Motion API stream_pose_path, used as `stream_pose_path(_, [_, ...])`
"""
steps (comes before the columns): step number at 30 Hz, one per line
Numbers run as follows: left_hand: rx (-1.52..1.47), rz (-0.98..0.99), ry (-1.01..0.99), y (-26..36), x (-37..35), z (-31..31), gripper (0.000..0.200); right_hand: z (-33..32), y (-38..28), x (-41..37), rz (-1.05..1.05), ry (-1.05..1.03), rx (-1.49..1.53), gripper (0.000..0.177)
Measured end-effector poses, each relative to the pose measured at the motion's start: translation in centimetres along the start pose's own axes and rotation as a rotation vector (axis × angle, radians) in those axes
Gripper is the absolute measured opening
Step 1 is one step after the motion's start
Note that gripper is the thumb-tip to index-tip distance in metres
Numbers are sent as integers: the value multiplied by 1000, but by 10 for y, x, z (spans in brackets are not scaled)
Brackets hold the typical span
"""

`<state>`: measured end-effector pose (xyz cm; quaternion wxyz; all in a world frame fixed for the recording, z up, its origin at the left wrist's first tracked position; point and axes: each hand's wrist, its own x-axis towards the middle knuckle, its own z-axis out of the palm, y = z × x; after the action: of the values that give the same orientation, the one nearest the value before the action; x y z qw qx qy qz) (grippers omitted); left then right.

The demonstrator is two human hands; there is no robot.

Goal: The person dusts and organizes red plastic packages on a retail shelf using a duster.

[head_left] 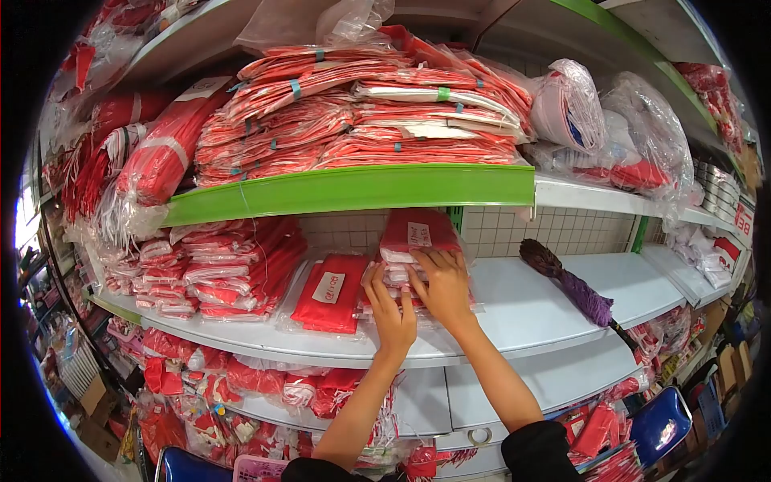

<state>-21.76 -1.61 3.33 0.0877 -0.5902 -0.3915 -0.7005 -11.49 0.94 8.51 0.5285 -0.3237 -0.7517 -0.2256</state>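
Observation:
A stack of folded red packets in clear plastic [419, 233], with a white handwritten label on top, stands on the middle shelf [514, 321]. My left hand [391, 309] rests against the front left side of this stack, fingers apart and pointing up. Against its front right lies my right hand [440, 281], its fingers spread over the front edge just below the label. Neither hand is closed round a packet. Just left of the stack lies a flat red packet [341, 301] with its own white label.
Piles of red packets [233, 269] fill the shelf's left part. A purple feather duster [566, 285] lies to the right. Above, a green-edged shelf [353, 189] bears tall stacks of red bundles [361, 112]. More red goods [265, 381] sit below, beside a blue chair back [660, 426].

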Motion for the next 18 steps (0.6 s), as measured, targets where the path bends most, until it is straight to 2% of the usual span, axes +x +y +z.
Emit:
stream_pose_path(5, [16, 4, 19, 3, 1, 1, 49, -16, -13, -7, -20, 20, -20, 32])
stream_pose_path(8, [19, 10, 37, 4, -2, 0, 52, -28, -24, -27, 18, 44, 77, 35])
stream_pose_path(11, [160, 44, 51, 20, -4, -19, 55, -53, -40, -69, 35, 115, 186, 29])
stream_pose_path(13, [193, 40, 44, 36, -18, -39, 55, -65, -47, -125, 12, 120, 278, 22])
stream_pose_path(15, [224, 38, 33, 46, -48, -60, 53, -79, -58, -188, 41, 31, 414, 16])
stream_pose_path(18, [411, -68, -10, 37, -129, -93, 50, -76, -63, -308, 166, -357, 537, 11])
